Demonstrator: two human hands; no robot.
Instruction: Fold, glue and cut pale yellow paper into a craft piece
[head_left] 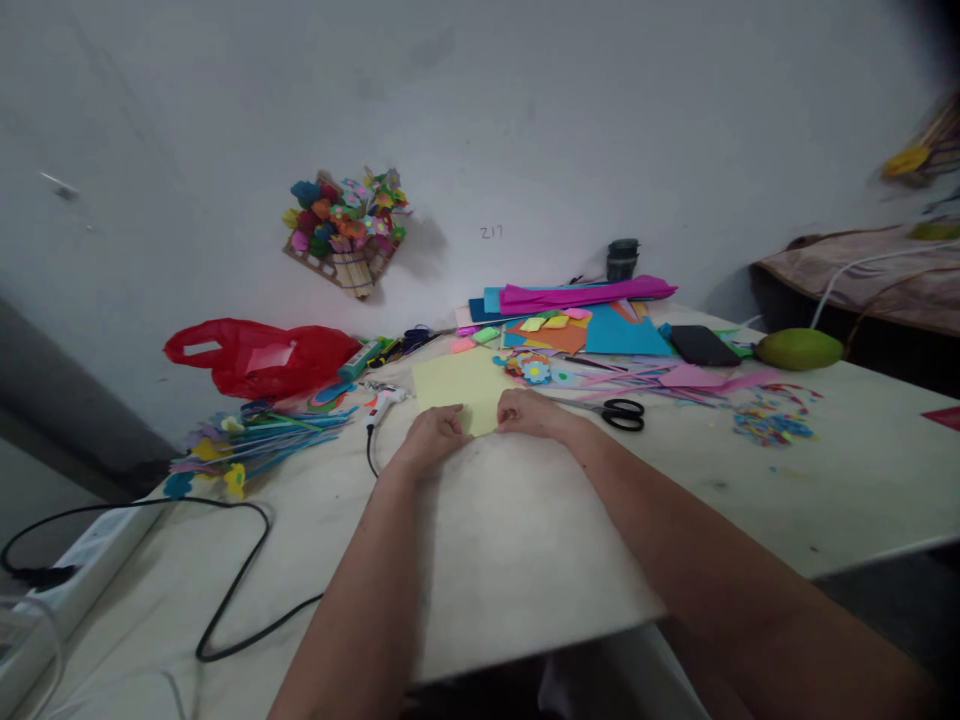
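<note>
A pale yellow sheet of paper [457, 382] lies on the table in front of me. My left hand [436, 436] has its fingers closed at the sheet's near left edge. Opposite it, my right hand [525, 412] pinches the near right edge. Between the two hands, the near edge of the sheet shows. Just left of my left hand lies a white glue gun [385, 408] with a black cord. Black-handled scissors [621, 413] rest to the right of my right hand. Small paper flowers [535, 370] sit beside the sheet's right side.
A red plastic bag [262, 360] and a bunch of craft flowers [240, 450] lie on the left. The cord loops toward a power strip [97, 550]. Coloured sheets [626, 332], a phone [703, 345], a green fruit [799, 349] and paper scraps [774, 420] lie right.
</note>
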